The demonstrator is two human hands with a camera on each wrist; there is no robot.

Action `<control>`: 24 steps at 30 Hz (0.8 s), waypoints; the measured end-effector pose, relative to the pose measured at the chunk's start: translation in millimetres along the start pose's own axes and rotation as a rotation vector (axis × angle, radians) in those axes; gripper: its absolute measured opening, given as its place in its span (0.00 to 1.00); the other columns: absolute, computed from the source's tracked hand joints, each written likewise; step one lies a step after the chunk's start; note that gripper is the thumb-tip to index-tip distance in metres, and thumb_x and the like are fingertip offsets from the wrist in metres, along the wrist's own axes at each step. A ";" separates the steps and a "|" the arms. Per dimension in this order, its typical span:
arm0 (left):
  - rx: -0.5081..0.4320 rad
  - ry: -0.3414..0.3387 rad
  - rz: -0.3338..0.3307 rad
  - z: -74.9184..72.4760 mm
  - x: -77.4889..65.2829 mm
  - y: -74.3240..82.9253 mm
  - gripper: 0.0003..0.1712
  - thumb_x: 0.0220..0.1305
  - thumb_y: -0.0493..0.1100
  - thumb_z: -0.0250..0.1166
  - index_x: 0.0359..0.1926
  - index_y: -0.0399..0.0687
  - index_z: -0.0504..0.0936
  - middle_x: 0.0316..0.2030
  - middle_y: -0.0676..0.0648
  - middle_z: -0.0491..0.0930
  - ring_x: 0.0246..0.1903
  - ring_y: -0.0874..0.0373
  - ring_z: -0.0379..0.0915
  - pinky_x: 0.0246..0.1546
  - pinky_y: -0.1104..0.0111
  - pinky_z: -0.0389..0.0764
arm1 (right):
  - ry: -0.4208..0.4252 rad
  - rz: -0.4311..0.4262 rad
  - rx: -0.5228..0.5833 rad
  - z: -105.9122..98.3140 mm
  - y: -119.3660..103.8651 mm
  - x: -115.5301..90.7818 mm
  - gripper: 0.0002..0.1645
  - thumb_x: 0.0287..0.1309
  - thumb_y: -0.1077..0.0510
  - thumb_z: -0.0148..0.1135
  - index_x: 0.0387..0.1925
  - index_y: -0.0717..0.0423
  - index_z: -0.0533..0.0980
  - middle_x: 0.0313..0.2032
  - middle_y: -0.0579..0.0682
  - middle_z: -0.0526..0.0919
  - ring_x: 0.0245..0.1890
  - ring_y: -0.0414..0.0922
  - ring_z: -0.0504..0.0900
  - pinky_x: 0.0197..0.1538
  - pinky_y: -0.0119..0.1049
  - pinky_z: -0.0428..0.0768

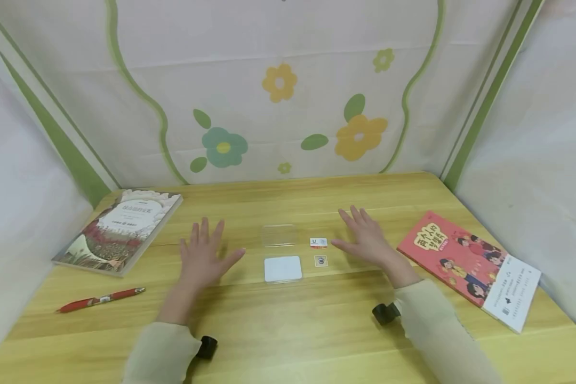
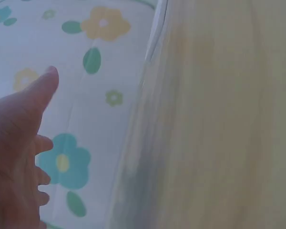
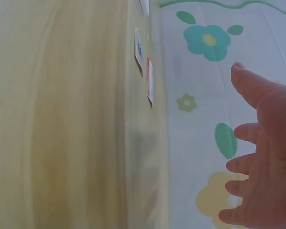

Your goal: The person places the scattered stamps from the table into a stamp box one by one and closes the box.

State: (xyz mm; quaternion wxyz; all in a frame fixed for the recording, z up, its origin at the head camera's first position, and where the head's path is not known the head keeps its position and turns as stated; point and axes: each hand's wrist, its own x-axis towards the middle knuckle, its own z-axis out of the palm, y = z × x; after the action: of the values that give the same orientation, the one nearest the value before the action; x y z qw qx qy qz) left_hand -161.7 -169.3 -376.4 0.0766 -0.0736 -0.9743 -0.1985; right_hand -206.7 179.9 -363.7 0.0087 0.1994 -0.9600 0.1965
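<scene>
My left hand (image 1: pixel 202 261), fingers spread, is over the left half of the table and holds nothing. My right hand (image 1: pixel 366 240) is also spread and holds nothing; its thumb comes close to a small white card with a red-orange edge (image 1: pixel 319 243). Below that card lies a tiny square piece with a dark round print (image 1: pixel 320 261). Between the hands are a flat white rectangle (image 1: pixel 282 268) with a clear edge and, behind it, a clear rectangular plastic piece (image 1: pixel 278 235). In the right wrist view the small card (image 3: pixel 150 82) and the square piece (image 3: pixel 138 51) appear edge-on.
A book with a landscape cover (image 1: pixel 120 230) lies at the back left, a red pen (image 1: pixel 101 300) in front of it. On the right lies a pink book (image 1: pixel 461 256) with a white band. Flowered cloth (image 1: pixel 278 133) hangs behind the wooden table (image 1: pixel 288 330).
</scene>
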 end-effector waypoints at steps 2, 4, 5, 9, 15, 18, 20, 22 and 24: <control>-0.013 0.002 0.020 9.0 2.8 5.1 0.50 0.49 0.72 0.47 0.65 0.45 0.49 0.63 0.33 0.36 0.60 0.38 0.27 0.49 0.38 0.33 | -0.005 -0.004 0.015 5.6 -1.2 3.8 0.45 0.52 0.38 0.52 0.65 0.54 0.48 0.63 0.61 0.43 0.61 0.60 0.38 0.54 0.62 0.41; -0.042 0.004 0.044 16.6 4.2 9.7 0.50 0.49 0.71 0.48 0.65 0.45 0.50 0.63 0.33 0.37 0.61 0.38 0.28 0.49 0.38 0.33 | -0.015 -0.012 0.042 11.4 -1.7 7.5 0.44 0.52 0.39 0.51 0.64 0.54 0.49 0.63 0.61 0.44 0.61 0.59 0.39 0.54 0.61 0.41; -0.073 0.000 0.057 20.2 4.4 11.5 0.49 0.50 0.70 0.49 0.65 0.45 0.50 0.63 0.33 0.38 0.61 0.38 0.28 0.49 0.38 0.33 | -0.020 -0.019 0.055 14.6 -1.3 9.3 0.44 0.53 0.39 0.51 0.64 0.55 0.49 0.63 0.61 0.45 0.61 0.59 0.41 0.55 0.60 0.42; -0.188 -0.022 0.117 33.9 3.8 14.9 0.48 0.50 0.68 0.53 0.64 0.45 0.53 0.62 0.34 0.43 0.60 0.39 0.34 0.49 0.38 0.35 | -0.045 -0.046 0.169 25.5 1.5 13.8 0.42 0.54 0.40 0.50 0.63 0.57 0.52 0.62 0.62 0.47 0.61 0.59 0.44 0.57 0.56 0.44; -0.394 -0.080 0.160 50.5 1.3 15.0 0.47 0.47 0.66 0.57 0.63 0.45 0.57 0.62 0.38 0.48 0.61 0.45 0.38 0.53 0.44 0.33 | -0.040 0.001 0.395 41.2 7.9 15.5 0.39 0.53 0.42 0.53 0.62 0.56 0.56 0.62 0.60 0.51 0.61 0.55 0.48 0.58 0.52 0.47; -0.447 -0.080 0.164 55.7 0.5 15.1 0.46 0.47 0.65 0.59 0.62 0.46 0.58 0.62 0.40 0.49 0.61 0.48 0.40 0.54 0.47 0.31 | 0.011 0.018 0.443 49.3 11.1 14.7 0.35 0.53 0.45 0.55 0.59 0.59 0.61 0.60 0.60 0.55 0.60 0.55 0.51 0.58 0.51 0.47; -0.458 -0.073 0.173 57.5 -0.3 14.5 0.45 0.47 0.64 0.60 0.62 0.46 0.59 0.62 0.40 0.50 0.61 0.49 0.41 0.55 0.48 0.31 | 0.054 0.003 0.410 54.8 12.6 14.6 0.32 0.53 0.48 0.56 0.55 0.60 0.65 0.59 0.61 0.59 0.59 0.57 0.52 0.58 0.52 0.47; -0.441 -0.067 0.188 58.6 -1.1 13.7 0.45 0.45 0.64 0.61 0.61 0.47 0.60 0.62 0.40 0.52 0.61 0.50 0.42 0.55 0.48 0.31 | 0.091 -0.023 0.363 59.0 13.1 14.8 0.28 0.52 0.50 0.57 0.52 0.62 0.69 0.57 0.62 0.61 0.59 0.59 0.53 0.57 0.54 0.45; -0.402 -0.069 0.208 59.0 -2.0 13.2 0.46 0.44 0.65 0.61 0.61 0.48 0.61 0.61 0.41 0.53 0.61 0.49 0.43 0.54 0.48 0.31 | 0.119 -0.039 0.309 62.2 13.2 15.0 0.25 0.52 0.51 0.58 0.50 0.61 0.71 0.56 0.62 0.62 0.58 0.60 0.53 0.57 0.55 0.44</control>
State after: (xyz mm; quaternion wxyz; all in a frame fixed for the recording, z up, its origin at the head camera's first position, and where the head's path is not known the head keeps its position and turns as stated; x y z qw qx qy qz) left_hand -164.6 -134.0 -425.4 0.0470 -0.1942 -0.9044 -0.3770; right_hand -221.7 161.7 -424.6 0.0385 0.2052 -0.9120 0.3531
